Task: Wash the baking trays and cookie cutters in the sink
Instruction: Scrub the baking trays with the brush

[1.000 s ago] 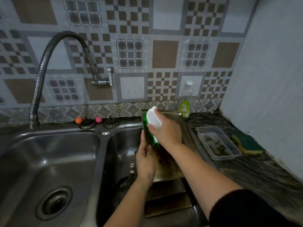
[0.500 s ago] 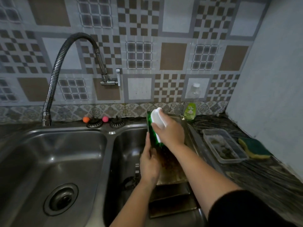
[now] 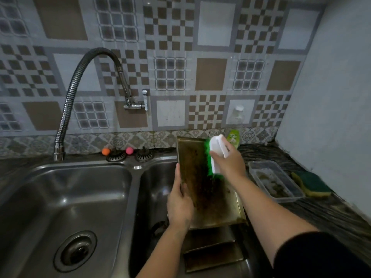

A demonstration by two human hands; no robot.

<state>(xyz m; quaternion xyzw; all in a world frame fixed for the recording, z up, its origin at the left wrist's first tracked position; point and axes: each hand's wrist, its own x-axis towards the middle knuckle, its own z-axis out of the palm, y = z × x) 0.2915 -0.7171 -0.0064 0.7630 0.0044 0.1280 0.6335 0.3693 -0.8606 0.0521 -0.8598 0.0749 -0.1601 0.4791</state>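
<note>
Gripping the left edge of a stained rectangular metal baking tray (image 3: pixel 202 183), the left hand (image 3: pixel 179 205) holds it tilted up over the right basin of the double stainless-steel sink (image 3: pixel 66 197), right of the frame's centre. The fingers wrap round the tray rim, thumb on the dirty face. The tray's surface is dark brown with baked-on residue.

The right hand (image 3: pixel 227 163) grasps a white-handled scrubbing brush with green bristles (image 3: pixel 215 155), fingers curled round the handle. The bristles press against the tray's upper right area.

Below the held tray, in the lower centre of the frame, a second dark metal baking tray (image 3: pixel 212 255) lies in the same basin. Cookie cutters cannot be made out.

Left basin: a round drain strainer (image 3: pixel 75 251) sits at lower left. A flexible corrugated metal faucet (image 3: pixel 80 81) arches across the upper left, against the patterned tile wall.

On the sink's back ledge, at centre, stand two dark sink plugs (image 3: pixel 129 155), with a small orange ball (image 3: pixel 105 151) and a small pink ball (image 3: pixel 129 150) beside them.

Right counter: a green dish-soap bottle (image 3: pixel 233 138) stands just behind the brush. A clear plastic container with residue (image 3: pixel 275 183) lies at the right, and just beside it, a green-and-yellow sponge (image 3: pixel 312 186).
</note>
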